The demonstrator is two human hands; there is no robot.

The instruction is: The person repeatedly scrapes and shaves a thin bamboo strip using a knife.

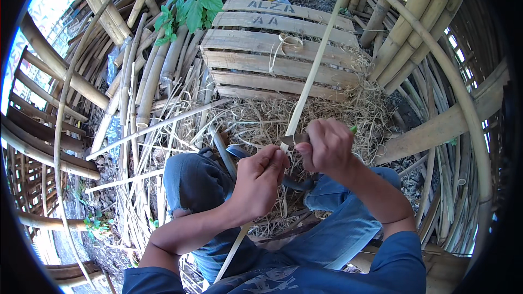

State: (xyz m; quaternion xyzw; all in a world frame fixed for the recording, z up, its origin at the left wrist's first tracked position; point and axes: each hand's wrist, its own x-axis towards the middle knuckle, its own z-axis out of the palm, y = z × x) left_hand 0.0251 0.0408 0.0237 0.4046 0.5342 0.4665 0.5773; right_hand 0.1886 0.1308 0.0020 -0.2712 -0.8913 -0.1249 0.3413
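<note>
A long pale bamboo strip (309, 84) runs from the upper right down between my knees. My left hand (257, 178) is closed round it, thumb and fingers pinching it just below the blade. In my right fist (329, 145) is a knife (295, 139), its dark blade lying across the strip close to my left fingertips. A bit of green shows at the far side of that fist, perhaps the handle's end. My fingers hide most of the handle. The strip's lower end passes under my left wrist and comes out over my lap.
Curly shavings (256, 122) cover the ground ahead of my knees. Beyond lies a slatted wooden panel (272, 60) with a curled strip on it. Bamboo poles (155, 84) and thin strips are piled at left. Thick bamboo poles (419, 27) stand at right. A leafy green plant (193, 8) grows behind.
</note>
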